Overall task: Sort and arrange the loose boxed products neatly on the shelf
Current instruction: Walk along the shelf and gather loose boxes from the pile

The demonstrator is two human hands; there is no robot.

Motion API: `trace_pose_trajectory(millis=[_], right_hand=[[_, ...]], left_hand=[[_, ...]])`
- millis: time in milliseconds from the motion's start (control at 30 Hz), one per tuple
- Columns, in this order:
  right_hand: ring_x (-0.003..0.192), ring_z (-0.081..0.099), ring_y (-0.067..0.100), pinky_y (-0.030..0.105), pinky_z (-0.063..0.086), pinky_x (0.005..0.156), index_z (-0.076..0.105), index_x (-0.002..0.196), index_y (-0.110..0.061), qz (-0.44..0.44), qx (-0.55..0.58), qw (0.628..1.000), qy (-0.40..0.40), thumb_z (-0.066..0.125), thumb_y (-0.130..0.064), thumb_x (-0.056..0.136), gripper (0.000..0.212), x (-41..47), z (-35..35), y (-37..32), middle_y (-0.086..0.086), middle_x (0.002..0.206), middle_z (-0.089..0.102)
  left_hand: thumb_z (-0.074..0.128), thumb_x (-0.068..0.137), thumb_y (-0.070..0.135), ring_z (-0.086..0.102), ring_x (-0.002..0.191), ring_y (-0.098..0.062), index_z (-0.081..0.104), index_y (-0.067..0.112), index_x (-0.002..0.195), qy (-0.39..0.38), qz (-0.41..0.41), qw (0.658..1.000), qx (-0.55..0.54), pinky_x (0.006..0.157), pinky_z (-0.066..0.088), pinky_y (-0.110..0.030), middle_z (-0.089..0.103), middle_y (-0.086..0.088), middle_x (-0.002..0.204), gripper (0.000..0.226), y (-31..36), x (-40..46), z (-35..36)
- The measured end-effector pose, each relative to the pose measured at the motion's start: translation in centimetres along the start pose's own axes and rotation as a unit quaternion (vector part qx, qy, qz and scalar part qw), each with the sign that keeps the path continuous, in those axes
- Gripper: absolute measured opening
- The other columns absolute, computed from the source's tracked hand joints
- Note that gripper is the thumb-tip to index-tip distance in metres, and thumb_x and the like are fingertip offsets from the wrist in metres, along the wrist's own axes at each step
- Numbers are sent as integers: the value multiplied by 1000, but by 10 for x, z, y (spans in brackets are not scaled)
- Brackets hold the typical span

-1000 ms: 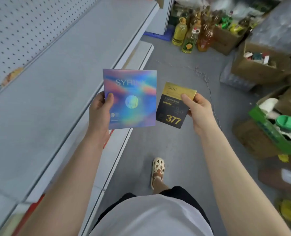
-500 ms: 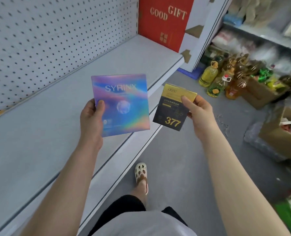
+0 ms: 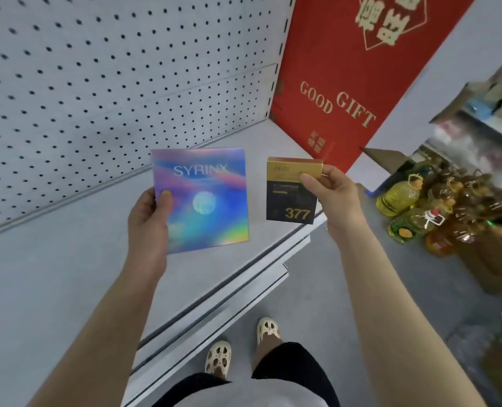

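Above the grey shelf (image 3: 67, 274), two boxed products are held up side by side, apart. One holographic SYRINX box (image 3: 201, 198) is gripped at its lower left edge by the left hand (image 3: 148, 221); one black-and-gold 377 box (image 3: 292, 190) is pinched near its top by the right hand (image 3: 332, 195). One red GOOD GIFT box (image 3: 346, 69) stands at the shelf's far end. Several oil bottles (image 3: 402, 198) sit on the floor.
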State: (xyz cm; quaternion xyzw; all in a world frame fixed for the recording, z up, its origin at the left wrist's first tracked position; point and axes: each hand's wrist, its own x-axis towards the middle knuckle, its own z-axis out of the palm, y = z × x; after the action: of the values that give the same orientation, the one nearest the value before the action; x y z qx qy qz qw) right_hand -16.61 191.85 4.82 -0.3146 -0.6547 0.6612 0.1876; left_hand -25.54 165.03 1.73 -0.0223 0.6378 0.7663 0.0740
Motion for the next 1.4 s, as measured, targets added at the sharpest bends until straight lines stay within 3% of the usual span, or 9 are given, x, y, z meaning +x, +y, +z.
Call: trace_pose_trajectory(millis=[333, 600, 733, 900, 1067, 1167, 1233, 1333, 1400], right_hand=[[93, 61, 10, 20, 48, 73, 57, 123, -15, -11, -52, 989, -138, 51, -11, 100, 24, 250, 59, -14, 0, 111, 64], [91, 61, 5, 11, 49, 66, 53, 130, -8, 21, -85, 966, -242, 47, -4, 101, 30, 331, 96, 3, 1, 111, 62], [82, 59, -4, 6, 46, 66, 57, 121, -11, -21, -101, 969, -223, 51, -1, 98, 26, 338, 101, 6, -5, 100, 62], [92, 60, 7, 16, 46, 79, 53, 125, -3, -51, -122, 973, -189, 59, -3, 93, 33, 337, 102, 11, 2, 108, 63], [88, 57, 12, 15, 44, 74, 56, 111, -12, -272, -193, 936, -111, 56, -12, 93, 19, 294, 98, -17, -2, 102, 59], [82, 59, 10, 19, 47, 70, 61, 107, -23, -244, -174, 898, -321, 61, -26, 94, 13, 251, 114, -28, -10, 91, 63], [83, 63, 11, 29, 53, 71, 61, 111, -34, -191, -202, 841, -465, 62, -47, 88, 26, 235, 129, -26, -7, 94, 68], [73, 63, 24, 44, 54, 69, 65, 104, -36, -195, -207, 800, -529, 65, -45, 85, 21, 224, 148, -25, 14, 86, 66], [70, 58, 24, 40, 52, 66, 68, 98, -34, -188, -177, 799, -543, 67, -30, 89, 9, 219, 158, -24, 22, 86, 64]], left_hand=[[52, 98, 18, 56, 75, -17, 62, 19, 86, 193, -5, 981, -18, 69, 47, -30, 65, 3, 82, 16, -25, 45, 64], [57, 94, 23, 58, 86, -22, 65, 17, 92, 258, -7, 965, -39, 80, 47, -42, 66, -6, 92, 10, -32, 63, 95], [54, 97, 21, 60, 81, -21, 63, 15, 95, 271, -6, 962, -33, 75, 48, -36, 67, -4, 91, 12, -34, 68, 102], [54, 97, 22, 60, 83, -21, 63, 12, 99, 267, -11, 963, -33, 76, 48, -37, 67, -5, 93, 14, -37, 71, 110], [58, 95, 23, 63, 85, -23, 62, 8, 103, 252, -13, 967, -47, 79, 51, -40, 68, -8, 95, 18, -35, 70, 112], [58, 88, 30, 63, 84, -22, 62, 7, 103, 237, -7, 971, -42, 75, 53, -36, 68, -7, 95, 28, -32, 69, 109], [58, 86, 32, 63, 82, -19, 61, 5, 104, 234, -5, 971, -40, 71, 53, -31, 68, -7, 94, 32, -33, 67, 105], [58, 86, 32, 62, 84, -21, 62, 7, 104, 240, -2, 970, -38, 75, 51, -34, 67, -10, 96, 31, -35, 62, 98], [57, 88, 33, 63, 88, -22, 63, 9, 105, 252, -1, 967, -24, 78, 52, -37, 68, -10, 100, 30, -38, 58, 91]])
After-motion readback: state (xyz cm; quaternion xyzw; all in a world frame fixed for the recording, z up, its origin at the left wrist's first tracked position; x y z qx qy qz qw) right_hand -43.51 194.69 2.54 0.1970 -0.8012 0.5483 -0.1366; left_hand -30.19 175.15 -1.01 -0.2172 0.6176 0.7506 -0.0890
